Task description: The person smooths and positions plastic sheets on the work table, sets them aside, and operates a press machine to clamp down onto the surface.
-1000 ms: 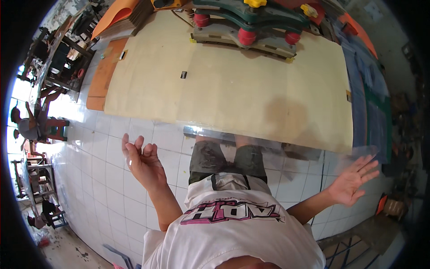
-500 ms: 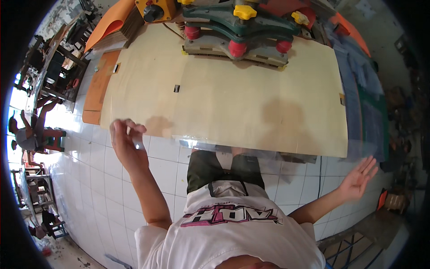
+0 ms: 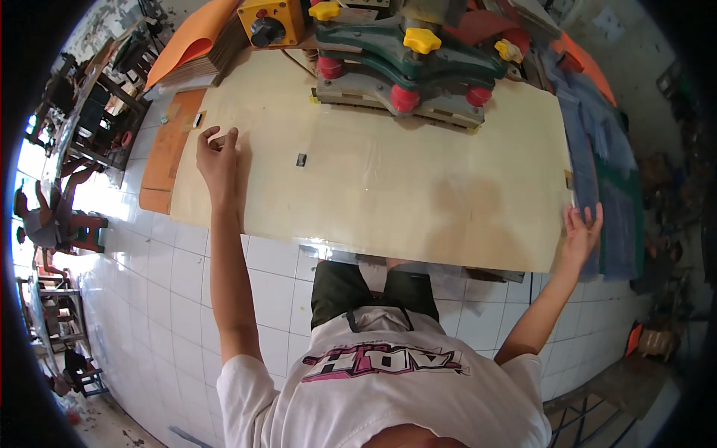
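A thin clear plastic sheet (image 3: pixel 317 249) spreads over the cream board (image 3: pixel 418 216); mainly its glints and near edge show. My left hand (image 3: pixel 217 160) is above the board's left part, fingers curled and thumb drawn in at the sheet's left side. At the board's right edge my right hand (image 3: pixel 579 237) pinches the sheet between thumb and forefinger, the other fingers raised. The exact grip of each hand is hard to see because the sheet is transparent. A small dark tab (image 3: pixel 301 160) sits on the board between the hands.
A green press head (image 3: pixel 411 56) with red bumpers and yellow knobs stands at the board's far side. Beside it is a yellow control box (image 3: pixel 270 22). Orange sheets (image 3: pixel 190 41) are stacked far left; bluish plastic sheets (image 3: pixel 586 149) lie right. Another person (image 3: pixel 45 224) sits far left.
Both my hands have moved away from my body, over the board. My left hand rose towards its far left corner; my right hand came inward to the right edge, bringing the sheet along.
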A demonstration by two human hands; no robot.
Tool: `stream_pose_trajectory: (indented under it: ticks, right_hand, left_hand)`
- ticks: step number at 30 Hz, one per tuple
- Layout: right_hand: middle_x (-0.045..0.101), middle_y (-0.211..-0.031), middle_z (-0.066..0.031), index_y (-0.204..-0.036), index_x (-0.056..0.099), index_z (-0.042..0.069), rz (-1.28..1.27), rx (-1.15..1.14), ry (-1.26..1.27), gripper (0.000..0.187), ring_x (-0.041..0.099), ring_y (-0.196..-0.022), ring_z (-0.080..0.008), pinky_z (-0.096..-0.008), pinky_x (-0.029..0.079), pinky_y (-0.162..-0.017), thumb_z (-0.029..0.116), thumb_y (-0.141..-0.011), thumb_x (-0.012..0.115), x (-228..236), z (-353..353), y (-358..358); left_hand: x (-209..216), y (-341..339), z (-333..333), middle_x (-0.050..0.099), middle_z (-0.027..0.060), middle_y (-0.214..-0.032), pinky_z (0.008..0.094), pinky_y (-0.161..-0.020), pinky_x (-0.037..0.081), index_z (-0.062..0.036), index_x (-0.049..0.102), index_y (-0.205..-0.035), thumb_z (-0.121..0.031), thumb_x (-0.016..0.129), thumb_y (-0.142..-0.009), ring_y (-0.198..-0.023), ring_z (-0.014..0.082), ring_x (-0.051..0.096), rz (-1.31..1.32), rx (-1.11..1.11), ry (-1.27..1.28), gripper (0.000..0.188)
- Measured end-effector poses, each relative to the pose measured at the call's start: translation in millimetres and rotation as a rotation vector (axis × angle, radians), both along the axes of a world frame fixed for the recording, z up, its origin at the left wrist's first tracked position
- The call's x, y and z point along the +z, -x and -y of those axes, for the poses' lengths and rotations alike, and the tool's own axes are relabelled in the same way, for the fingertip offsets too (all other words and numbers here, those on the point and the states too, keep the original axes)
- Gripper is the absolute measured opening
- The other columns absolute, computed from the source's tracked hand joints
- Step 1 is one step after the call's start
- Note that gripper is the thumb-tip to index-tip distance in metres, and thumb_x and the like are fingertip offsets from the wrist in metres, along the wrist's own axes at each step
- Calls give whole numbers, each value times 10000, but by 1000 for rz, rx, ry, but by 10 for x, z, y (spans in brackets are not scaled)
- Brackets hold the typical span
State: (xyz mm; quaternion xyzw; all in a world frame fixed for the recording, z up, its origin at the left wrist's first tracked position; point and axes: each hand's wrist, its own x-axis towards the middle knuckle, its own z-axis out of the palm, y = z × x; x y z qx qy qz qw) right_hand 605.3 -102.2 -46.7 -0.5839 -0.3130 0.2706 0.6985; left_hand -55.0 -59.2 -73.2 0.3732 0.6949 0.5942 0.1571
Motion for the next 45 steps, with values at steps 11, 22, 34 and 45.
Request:
stream_pose_trajectory:
  ticks: [11,22,34,45]
  right_hand:
    - [585,-1148,-180,-1473,286,48,20,91,168,793,635,-965,-236,-336,551,-852,-75,-815,711,-162,-250,-575]
    - [507,-1279,-192,-1487,245,39,164,-154,-201,879,620,-1078,-307,-379,566,-938,-136,-765,716,74,-454,-350]
    - [412,-1379,-216,-1488,244,72,-72,-189,-7,887,617,-1089,-337,-396,580,-921,-175,-759,686,-17,-419,-536]
    - [501,-1323,-179,-1425,397,28,244,-98,-89,763,617,-1067,-287,-367,554,-924,-120,-756,733,-15,-412,-835]
  left_hand:
    - [21,36,-45,660,62,-817,273,-640,492,-2,570,-1174,-159,707,-851,-698,126,608,-129,6,27,385]
    - [-53,354,-243,660,59,-819,269,-638,499,-4,582,-1135,-132,713,-829,-668,129,610,-87,-62,-31,357]
    - [-170,340,-262,659,72,-845,293,-663,513,-7,599,-1113,-109,694,-855,-720,136,613,-63,14,-76,293]
    - [-93,793,-381,661,64,-880,271,-699,517,-20,621,-1081,-151,694,-868,-798,132,632,-204,57,-130,261]
